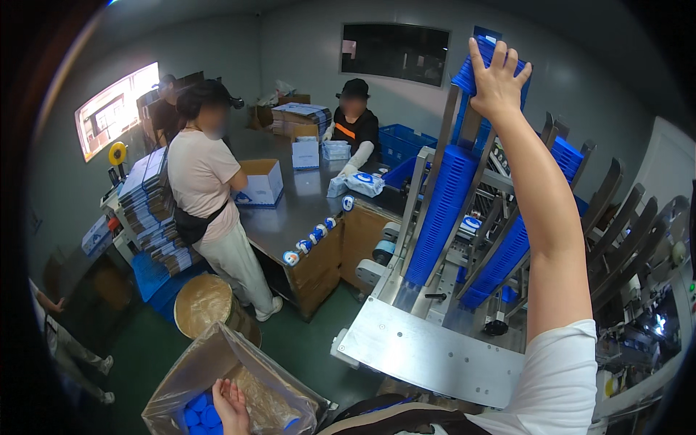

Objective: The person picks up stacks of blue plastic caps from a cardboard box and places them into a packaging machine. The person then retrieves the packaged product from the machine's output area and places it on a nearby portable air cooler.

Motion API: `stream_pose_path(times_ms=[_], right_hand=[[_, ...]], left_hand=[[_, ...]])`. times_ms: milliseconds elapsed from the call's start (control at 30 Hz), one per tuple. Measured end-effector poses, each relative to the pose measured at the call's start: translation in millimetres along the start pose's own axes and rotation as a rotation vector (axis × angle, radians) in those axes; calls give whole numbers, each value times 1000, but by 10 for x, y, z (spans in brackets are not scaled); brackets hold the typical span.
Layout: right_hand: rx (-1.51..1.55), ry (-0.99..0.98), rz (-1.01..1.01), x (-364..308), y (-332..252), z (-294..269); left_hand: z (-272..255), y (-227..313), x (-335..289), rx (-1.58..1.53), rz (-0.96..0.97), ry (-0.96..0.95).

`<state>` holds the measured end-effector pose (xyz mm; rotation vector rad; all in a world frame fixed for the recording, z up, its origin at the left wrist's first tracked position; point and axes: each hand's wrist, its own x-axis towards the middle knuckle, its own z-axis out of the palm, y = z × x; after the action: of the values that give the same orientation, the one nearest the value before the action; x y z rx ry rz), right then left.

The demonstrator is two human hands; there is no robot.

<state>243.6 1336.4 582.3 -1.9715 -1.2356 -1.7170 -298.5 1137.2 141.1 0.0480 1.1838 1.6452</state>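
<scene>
My right hand (499, 81) is raised high at the upper right. Its fingers are spread around a short stack of blue plastic lids (464, 78) at the top of an upright metal chute. Below it a long column of similar blue lids (444, 210) fills the slanted rails. My left hand (230, 407) is low at the bottom, over a carton lined with a clear plastic bag (163, 406). Its palm is turned partly up, fingers loosely extended with nothing seen in them. Loose blue lids (201, 415) lie in the bag beside it.
The machine's metal plate (428, 355) lies in front of me, with a second blue column (500, 261) further right. A dark worktable (290, 217) stands ahead. Several people work around it with cartons (261, 183) and wipe packs (362, 184). A round drum (206, 301) stands left.
</scene>
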Motion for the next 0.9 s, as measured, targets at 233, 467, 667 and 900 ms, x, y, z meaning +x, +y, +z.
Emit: stream_pose_path(times_ms=[233, 467, 667, 900], right_hand=[[-20, 27, -129, -25, -27, 21], [211, -227, -397, -611, -31, 48], [281, 45, -127, -845, -209, 248], [405, -618, -22, -2822, -1199, 300]], left_hand=[[-199, -196, -169, 36, -59, -24], [-449, -349, -408, 54, -4, 34], [-622, -443, -501, 112, -45, 47], [-735, -81, -805, 365, 22, 64]])
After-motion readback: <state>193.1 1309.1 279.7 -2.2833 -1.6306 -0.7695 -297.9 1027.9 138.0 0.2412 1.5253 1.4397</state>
